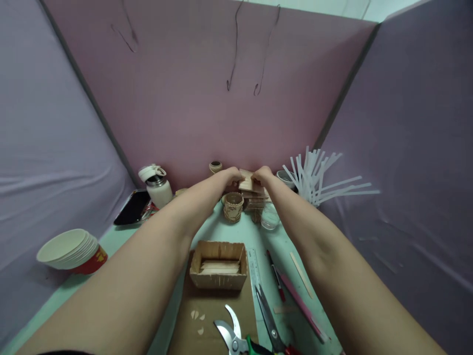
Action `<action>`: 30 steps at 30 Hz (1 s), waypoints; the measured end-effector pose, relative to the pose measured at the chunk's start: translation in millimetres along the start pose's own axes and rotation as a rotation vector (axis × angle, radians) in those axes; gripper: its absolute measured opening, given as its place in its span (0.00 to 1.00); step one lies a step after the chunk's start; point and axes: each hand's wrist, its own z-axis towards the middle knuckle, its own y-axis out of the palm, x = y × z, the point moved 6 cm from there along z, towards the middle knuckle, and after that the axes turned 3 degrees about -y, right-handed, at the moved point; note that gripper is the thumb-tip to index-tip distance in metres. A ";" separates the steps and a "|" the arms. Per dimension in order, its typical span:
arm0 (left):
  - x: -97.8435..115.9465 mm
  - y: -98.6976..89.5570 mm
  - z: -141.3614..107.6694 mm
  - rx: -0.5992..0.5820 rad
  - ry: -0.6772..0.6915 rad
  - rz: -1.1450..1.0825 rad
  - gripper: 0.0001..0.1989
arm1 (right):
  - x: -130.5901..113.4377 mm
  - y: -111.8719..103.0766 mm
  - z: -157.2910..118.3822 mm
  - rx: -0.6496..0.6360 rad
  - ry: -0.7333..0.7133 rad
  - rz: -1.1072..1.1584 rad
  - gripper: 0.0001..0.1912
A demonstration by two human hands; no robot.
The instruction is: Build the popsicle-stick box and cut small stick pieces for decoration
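Both arms reach far forward over the table. My left hand (233, 175) grips the left edge of a flat light-wood piece (246, 181), which looks made of sticks side by side. On its right edge my right hand (262, 174) is closed too. Below the piece sits a stack of brown wooden pieces (254, 203), partly hidden. A small decorated cup (233, 207) stands just in front of my left hand. Near my right wrist is a clear plastic container (270, 217). Closer in, a cardboard box (218, 282) holds several flat wooden sticks (220, 267).
Pruning shears (233, 337), scissors (269, 315), a ruler (254, 268), a red pen (276, 276) and a pink stick (301, 303) lie in front. Stacked paper bowls (70, 250), a white bottle (159, 191) and a black tray (133, 207) stand left. White strips (316, 177) fan out right.
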 end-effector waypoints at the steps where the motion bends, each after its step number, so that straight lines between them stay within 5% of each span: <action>1: -0.1 -3.4 -1.3 0.012 -0.020 -0.052 0.18 | -3.0 -1.9 -4.5 0.012 -0.004 0.040 0.18; 4: 4.6 -13.6 -9.9 0.069 -0.028 -0.255 0.16 | -16.8 -7.5 -23.8 0.047 -0.065 0.173 0.18; 8: 22.9 -24.1 -36.1 0.163 0.134 -0.560 0.14 | -39.8 -22.7 -62.6 0.115 -0.238 0.333 0.16; 12: 35.2 -27.2 -84.9 0.202 0.310 -0.781 0.18 | -53.1 -50.7 -117.9 0.219 -0.440 0.445 0.13; 16: 31.3 -13.7 -146.2 0.105 0.369 -1.005 0.23 | -47.5 -73.7 -191.2 0.317 -0.600 0.480 0.06; 19: 21.6 9.4 -190.8 0.066 0.356 -1.119 0.25 | -28.4 -78.4 -249.4 0.373 -0.681 0.457 0.04; 23: 8.4 64.9 -238.6 -0.038 0.242 -1.272 0.23 | 17.8 -72.5 -313.8 0.519 -0.747 0.390 0.04; 30: 2.9 163.2 -273.0 -0.195 0.083 -1.380 0.17 | 109.0 -60.6 -361.0 0.695 -0.690 0.362 0.04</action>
